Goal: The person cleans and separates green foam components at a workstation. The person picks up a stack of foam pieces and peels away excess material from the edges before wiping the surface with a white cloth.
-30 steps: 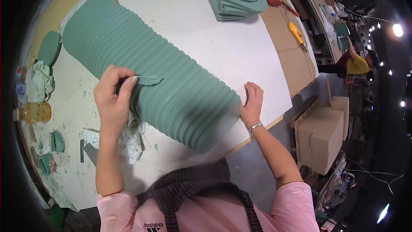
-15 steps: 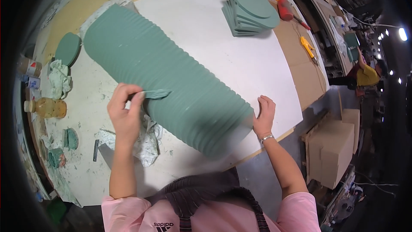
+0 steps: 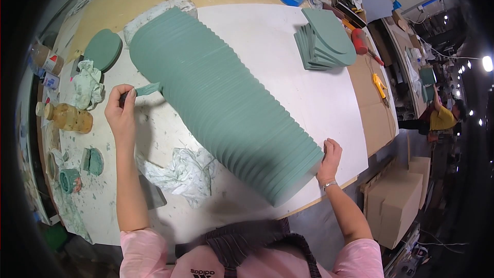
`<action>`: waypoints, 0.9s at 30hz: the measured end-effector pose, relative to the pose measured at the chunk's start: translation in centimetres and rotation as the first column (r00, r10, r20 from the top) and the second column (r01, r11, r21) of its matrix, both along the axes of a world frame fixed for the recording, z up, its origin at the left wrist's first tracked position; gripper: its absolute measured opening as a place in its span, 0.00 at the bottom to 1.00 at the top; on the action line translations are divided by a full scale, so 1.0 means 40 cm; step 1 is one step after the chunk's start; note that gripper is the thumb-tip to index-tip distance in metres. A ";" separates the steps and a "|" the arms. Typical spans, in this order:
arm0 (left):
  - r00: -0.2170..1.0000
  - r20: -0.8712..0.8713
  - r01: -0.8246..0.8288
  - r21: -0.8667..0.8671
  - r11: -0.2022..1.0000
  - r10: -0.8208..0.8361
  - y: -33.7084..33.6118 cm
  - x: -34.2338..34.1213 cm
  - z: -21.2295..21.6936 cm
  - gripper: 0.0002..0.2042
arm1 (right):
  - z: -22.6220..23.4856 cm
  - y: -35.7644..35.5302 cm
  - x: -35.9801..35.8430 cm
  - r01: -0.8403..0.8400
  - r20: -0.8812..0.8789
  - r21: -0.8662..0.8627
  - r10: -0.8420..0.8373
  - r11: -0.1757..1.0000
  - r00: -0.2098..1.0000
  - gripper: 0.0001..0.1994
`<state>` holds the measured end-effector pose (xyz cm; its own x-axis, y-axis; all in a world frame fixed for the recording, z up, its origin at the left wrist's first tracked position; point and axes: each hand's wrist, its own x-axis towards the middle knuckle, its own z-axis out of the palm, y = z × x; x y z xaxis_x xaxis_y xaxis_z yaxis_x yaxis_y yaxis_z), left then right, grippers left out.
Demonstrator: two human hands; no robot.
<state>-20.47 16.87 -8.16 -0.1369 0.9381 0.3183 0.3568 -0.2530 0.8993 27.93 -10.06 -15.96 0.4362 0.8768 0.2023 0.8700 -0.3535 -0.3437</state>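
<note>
A long row of green, flat, rounded slabs (image 3: 206,82) stands packed face to face across the white tabletop, slanting from far left to near right. My left hand (image 3: 121,110) is closed around what looks like a green-coated brush (image 3: 148,89) with a dark handle. Its tip reaches the left side of the row near the far end. At the near right end, my right hand (image 3: 328,163) lies against the last slab with its fingers extended, gripping nothing. Behind the far end sits a whitish, cloth-like block (image 3: 159,13).
Several slabs (image 3: 327,38) lean in a fanned stack at the far right, beside a red mallet (image 3: 359,41) and a yellow-handled tool (image 3: 380,86). A crumpled cloth (image 3: 188,175), amber bottle (image 3: 69,117) and green oval (image 3: 103,50) lie left. Cardboard boxes (image 3: 393,206) stand right.
My left hand has drawn the brush from the middle of the row's side outward to the left and farther away. My right hand stays at the near end. The whole view has shifted.
</note>
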 end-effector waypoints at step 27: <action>0.967 -0.238 0.133 0.168 0.977 -0.091 0.354 0.052 0.040 0.03 | 0.006 0.019 -0.015 0.048 0.025 -0.081 -0.046 0.996 0.999 0.23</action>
